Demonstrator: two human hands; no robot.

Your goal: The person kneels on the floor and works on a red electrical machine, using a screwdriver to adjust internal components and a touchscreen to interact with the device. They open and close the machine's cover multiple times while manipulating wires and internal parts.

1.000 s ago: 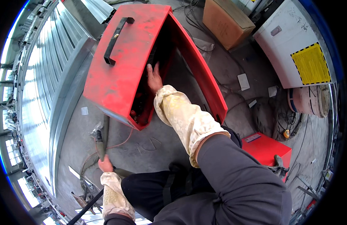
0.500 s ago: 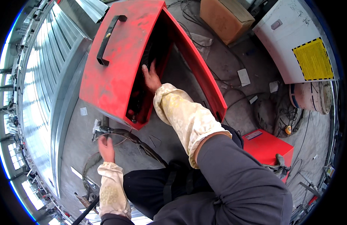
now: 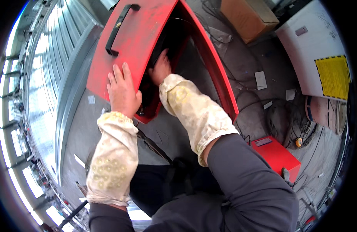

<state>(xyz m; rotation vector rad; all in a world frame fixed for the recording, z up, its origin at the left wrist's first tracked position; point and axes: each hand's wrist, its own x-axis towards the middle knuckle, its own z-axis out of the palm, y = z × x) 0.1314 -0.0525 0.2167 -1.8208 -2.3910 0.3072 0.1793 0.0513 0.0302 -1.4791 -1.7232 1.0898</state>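
A red metal case [image 3: 143, 29] with a black handle [image 3: 117, 33] stands in front of me, its hinged side panel [image 3: 213, 58] swung out to the right. My left hand [image 3: 123, 92] lies flat on the case's near left part, fingers spread. Inside the dark opening, my right hand [image 3: 161, 69] has its fingers curled against a black part; what they hold is hidden in shadow. A thin bright wire [image 3: 180, 18] arcs across the upper opening. Below the case, a dark cable [image 3: 151, 145] runs toward my legs, partly covered by my left sleeve.
On the right sit a smaller red box [image 3: 277, 158], coiled black cables [image 3: 298, 123] and a round drum [image 3: 326, 114] beneath a white cabinet [image 3: 313, 42]. A cardboard box [image 3: 248, 19] stands at the back. Ribbed metal sheets [image 3: 51, 89] line the left side.
My left hand has left the cable end on the floor and moved up onto the case. My right hand stays in the opening, turned slightly. The whole view has shifted a little.
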